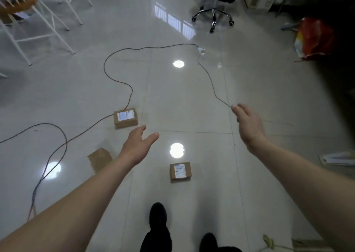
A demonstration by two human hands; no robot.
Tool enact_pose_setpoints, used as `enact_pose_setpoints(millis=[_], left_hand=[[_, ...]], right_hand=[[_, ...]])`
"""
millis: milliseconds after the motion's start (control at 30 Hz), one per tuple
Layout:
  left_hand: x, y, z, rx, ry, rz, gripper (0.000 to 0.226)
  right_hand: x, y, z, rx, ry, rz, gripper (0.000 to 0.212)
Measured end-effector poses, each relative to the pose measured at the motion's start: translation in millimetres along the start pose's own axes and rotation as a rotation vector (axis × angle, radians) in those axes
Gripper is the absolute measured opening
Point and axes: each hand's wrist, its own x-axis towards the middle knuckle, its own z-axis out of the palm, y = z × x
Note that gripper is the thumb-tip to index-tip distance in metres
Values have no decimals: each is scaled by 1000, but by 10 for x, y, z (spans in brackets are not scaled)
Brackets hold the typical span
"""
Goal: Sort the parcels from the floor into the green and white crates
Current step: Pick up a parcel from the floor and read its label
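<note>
On the floor [192,102], the near parcel [180,172] lies untouched, between and nearer than both hands. The left hand [137,148] hovers beyond-left of it and the right hand [249,125] beyond-right, both empty with fingers relaxed. A labelled parcel [125,117] and a plain parcel [99,160] lie to its left.

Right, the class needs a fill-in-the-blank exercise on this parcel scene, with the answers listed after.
1. The left hand and right hand each hold ____.
2. The near parcel carries a ____ label.
3. A black ____ runs up to the far parcel.
Answers: nothing; white; cable.
</note>
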Motion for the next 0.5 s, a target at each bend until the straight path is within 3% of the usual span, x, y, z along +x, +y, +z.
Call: enact_pose_setpoints(millis=[100,233,500], left_hand=[[338,-321,351,22,-71,-71,69],[779,-854,943,26,-139,-154,70],[1691,-2095,2333,-5,-223,-335,70]], right_hand=[[258,481,288,-35,-19,68,84],[645,1325,682,-80,-74,162,61],[1248,3234,1638,-136,-185,349,62]])
